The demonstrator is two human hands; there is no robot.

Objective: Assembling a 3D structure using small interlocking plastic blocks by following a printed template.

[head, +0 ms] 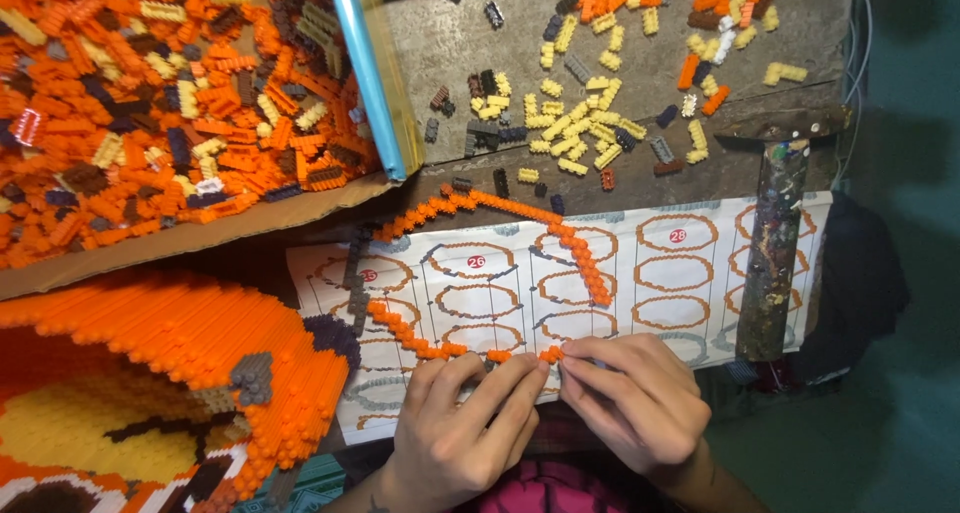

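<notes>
Both hands meet low in the view, fingertips almost touching. The left hand (462,423) lies palm down with fingers stretched forward and pinched together, while the right hand (632,398) curls its fingers inward, thumb and forefinger pressed together.

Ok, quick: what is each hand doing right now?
Left hand: fingers pinched shut on the orange brick ring, at its near edge.
Right hand: pinched on the same ring, beside the left.
</notes>
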